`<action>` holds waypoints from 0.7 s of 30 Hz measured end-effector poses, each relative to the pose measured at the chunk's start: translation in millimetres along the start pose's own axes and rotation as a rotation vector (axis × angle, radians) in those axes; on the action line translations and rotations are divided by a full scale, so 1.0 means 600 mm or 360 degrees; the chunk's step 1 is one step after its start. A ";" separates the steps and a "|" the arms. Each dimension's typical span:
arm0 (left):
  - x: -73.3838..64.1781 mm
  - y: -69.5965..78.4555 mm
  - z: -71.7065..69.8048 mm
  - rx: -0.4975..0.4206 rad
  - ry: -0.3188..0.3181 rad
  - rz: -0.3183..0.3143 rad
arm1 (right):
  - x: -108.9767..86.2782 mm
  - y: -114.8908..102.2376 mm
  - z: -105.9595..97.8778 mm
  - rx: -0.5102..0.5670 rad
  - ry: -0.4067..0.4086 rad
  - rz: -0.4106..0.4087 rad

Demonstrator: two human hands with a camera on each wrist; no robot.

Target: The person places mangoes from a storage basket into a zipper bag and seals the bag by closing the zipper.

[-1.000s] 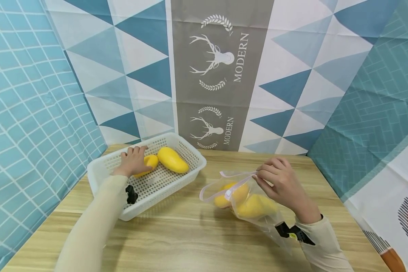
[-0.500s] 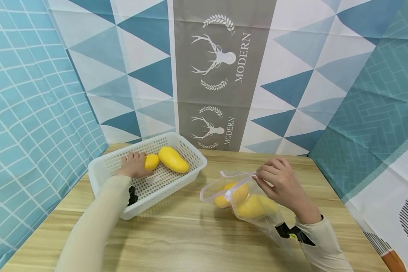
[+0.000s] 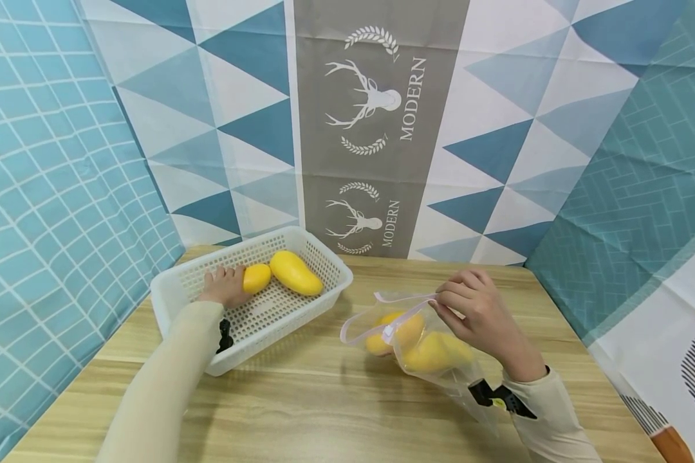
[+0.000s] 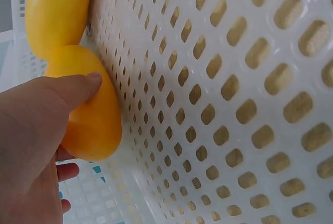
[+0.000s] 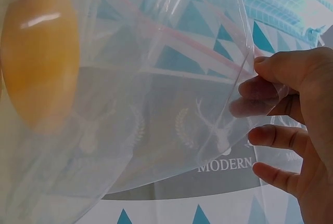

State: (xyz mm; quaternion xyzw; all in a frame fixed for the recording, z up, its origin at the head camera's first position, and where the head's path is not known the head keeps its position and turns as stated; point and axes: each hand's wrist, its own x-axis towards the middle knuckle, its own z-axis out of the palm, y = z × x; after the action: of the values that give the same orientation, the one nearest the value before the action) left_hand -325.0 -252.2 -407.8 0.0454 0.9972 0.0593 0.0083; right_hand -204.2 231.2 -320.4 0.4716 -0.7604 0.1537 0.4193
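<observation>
Inside the white perforated basket (image 3: 336, 283), my left hand (image 3: 226, 287) grips a yellow mango (image 3: 257, 278). In the left wrist view the thumb (image 4: 83, 86) lies across this mango (image 4: 96, 125), with fingertips showing on its far side. A second mango (image 3: 296, 273) touches its end, farther right in the basket. My right hand (image 3: 483, 315) pinches the rim of a clear slider zip bag (image 3: 376, 321) by its pink-edged mouth, which gapes to the left. Two yellow-orange mangoes (image 3: 437, 352) lie in the bag; in the right wrist view one mango (image 5: 41, 57) shows through the plastic.
The basket and bag stand on a wooden table (image 3: 301, 411). Patterned cloth (image 3: 359, 128) hangs behind the table, and blue tiled cloth (image 3: 52, 193) borders the left side. A green and white cloth (image 3: 643, 193) covers the right side.
My left hand has lowered into the basket and closed around the nearer mango, which shifted slightly. The right hand and bag have stayed in place.
</observation>
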 end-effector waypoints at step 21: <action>0.006 -0.002 -0.003 0.0129 0.0106 0.0139 | 0.001 -0.003 0.001 -0.0002 -0.0004 0.0006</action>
State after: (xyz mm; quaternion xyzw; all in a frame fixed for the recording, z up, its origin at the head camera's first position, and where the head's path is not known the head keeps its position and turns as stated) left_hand -329.0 -253.1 -406.1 0.0871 0.9956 0.0206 -0.0294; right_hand -203.1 229.9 -320.8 0.4701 -0.7620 0.1535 0.4182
